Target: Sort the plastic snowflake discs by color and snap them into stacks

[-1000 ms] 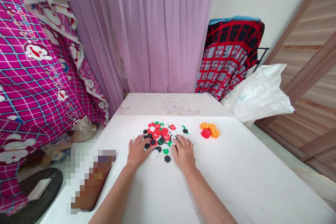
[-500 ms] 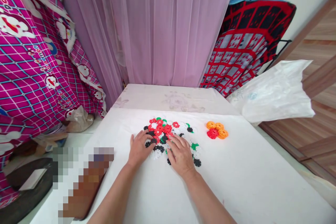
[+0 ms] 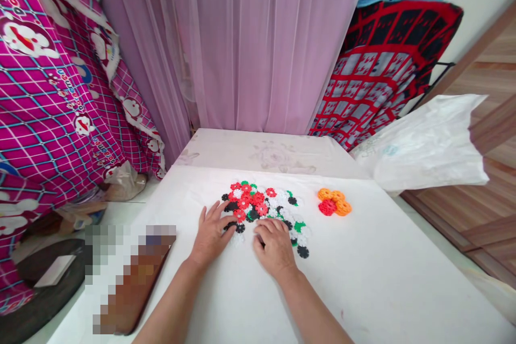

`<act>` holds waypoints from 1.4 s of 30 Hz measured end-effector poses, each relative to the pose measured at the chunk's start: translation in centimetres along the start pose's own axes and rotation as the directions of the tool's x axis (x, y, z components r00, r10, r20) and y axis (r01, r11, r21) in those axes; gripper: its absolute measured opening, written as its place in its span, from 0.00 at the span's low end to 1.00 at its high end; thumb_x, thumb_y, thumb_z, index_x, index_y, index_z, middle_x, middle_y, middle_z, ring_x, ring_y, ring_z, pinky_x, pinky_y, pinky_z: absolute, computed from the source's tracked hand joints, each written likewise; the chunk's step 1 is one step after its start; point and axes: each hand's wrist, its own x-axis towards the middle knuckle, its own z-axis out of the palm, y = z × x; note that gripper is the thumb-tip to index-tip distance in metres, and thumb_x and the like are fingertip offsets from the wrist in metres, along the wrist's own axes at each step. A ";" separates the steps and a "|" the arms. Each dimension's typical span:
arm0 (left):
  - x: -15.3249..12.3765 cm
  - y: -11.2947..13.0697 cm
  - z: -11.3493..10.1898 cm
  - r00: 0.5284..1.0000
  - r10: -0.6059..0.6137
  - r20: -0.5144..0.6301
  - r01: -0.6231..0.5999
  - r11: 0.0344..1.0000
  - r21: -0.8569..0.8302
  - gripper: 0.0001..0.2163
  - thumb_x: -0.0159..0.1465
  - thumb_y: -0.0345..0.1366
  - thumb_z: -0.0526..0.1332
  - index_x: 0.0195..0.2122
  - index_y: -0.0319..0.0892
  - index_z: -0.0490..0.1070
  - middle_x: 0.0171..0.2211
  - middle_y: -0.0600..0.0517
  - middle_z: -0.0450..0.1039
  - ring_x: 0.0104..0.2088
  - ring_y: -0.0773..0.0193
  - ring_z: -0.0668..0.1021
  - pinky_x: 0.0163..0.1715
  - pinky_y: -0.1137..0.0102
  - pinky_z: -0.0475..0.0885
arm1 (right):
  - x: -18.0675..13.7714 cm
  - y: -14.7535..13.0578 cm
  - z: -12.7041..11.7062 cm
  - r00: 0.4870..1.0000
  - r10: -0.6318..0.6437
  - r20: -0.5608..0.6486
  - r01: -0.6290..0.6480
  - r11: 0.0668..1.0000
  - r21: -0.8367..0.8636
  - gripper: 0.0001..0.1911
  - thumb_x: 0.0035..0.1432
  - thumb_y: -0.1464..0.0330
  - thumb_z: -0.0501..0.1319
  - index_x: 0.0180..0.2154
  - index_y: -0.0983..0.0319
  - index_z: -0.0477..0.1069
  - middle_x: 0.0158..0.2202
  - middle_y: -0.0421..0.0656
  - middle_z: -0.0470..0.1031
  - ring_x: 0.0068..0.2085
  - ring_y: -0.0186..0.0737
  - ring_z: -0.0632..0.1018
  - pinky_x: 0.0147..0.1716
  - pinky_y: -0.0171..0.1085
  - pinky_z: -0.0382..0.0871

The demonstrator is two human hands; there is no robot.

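Observation:
A loose pile of flower-shaped plastic discs (image 3: 257, 199), in red, black, white and green, lies in front of me. My left hand (image 3: 212, 232) is at the pile's left edge, fingers apart, with its thumb and fingertips by some black discs (image 3: 240, 227) and white ones. At the near edge of the pile, my right hand (image 3: 276, 245) has its fingers curled in toward the thumb. Something dark shows between them, but I cannot make it out. Just beyond its wrist side lies a single black disc (image 3: 303, 251).
Orange discs (image 3: 338, 200) and red discs (image 3: 327, 207) sit grouped on the right of the white-covered table (image 3: 387, 274). A brown, partly pixelated object (image 3: 135, 285) lies at the table's left edge. A white plastic bag (image 3: 435, 145) stands beyond the right edge.
My right hand has drawn back a little from the pile and its fingers have curled in. My left hand has shifted slightly left and nearer me, uncovering some discs.

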 end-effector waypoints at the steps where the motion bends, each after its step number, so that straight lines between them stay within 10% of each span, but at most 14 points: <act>1: -0.2 0.1 -0.1 1.000 -0.012 -0.012 0.012 1.000 0.006 0.09 0.62 0.36 0.60 0.41 0.54 0.77 0.62 0.51 0.66 0.64 0.49 0.63 0.62 0.41 0.53 | 0.0 0.2 -0.1 1.000 0.021 -0.016 -0.021 1.000 -0.017 0.07 0.52 0.76 0.61 0.32 0.59 0.73 0.40 0.41 0.78 0.44 0.43 0.72 0.50 0.45 0.59; 8: -1.3 1.9 -0.3 0.994 0.100 0.050 -0.103 0.993 0.056 0.14 0.62 0.41 0.61 0.49 0.57 0.75 0.66 0.49 0.57 0.67 0.46 0.59 0.63 0.41 0.49 | 0.1 0.3 -0.4 1.000 0.001 -0.005 -0.001 0.999 -0.050 0.07 0.59 0.72 0.58 0.33 0.57 0.75 0.42 0.41 0.77 0.45 0.42 0.71 0.48 0.44 0.59; 19: -2.2 0.6 -0.9 0.987 -0.106 -0.121 0.121 0.984 0.128 0.08 0.63 0.37 0.57 0.36 0.51 0.77 0.59 0.50 0.69 0.64 0.45 0.63 0.63 0.41 0.48 | 3.4 -0.5 0.5 0.992 -0.055 0.112 0.054 0.998 0.012 0.08 0.57 0.72 0.62 0.39 0.56 0.74 0.42 0.39 0.77 0.44 0.42 0.71 0.45 0.41 0.61; 34: -1.4 0.3 0.4 0.976 -0.216 -0.034 0.217 0.976 0.030 0.11 0.60 0.42 0.62 0.42 0.47 0.71 0.63 0.43 0.63 0.66 0.45 0.61 0.62 0.42 0.52 | 7.1 -1.6 1.7 0.958 -0.106 0.266 0.117 0.993 -0.028 0.06 0.61 0.65 0.61 0.33 0.55 0.77 0.35 0.39 0.79 0.41 0.42 0.75 0.44 0.40 0.64; 42: -1.3 0.3 0.2 0.977 -0.213 -0.004 0.213 0.977 0.006 0.11 0.61 0.42 0.61 0.43 0.48 0.72 0.62 0.45 0.65 0.65 0.47 0.62 0.63 0.44 0.53 | 2.1 -0.3 0.5 0.974 0.145 0.175 -0.172 0.974 0.149 0.13 0.61 0.72 0.55 0.42 0.55 0.76 0.35 0.37 0.80 0.34 0.35 0.79 0.34 0.32 0.69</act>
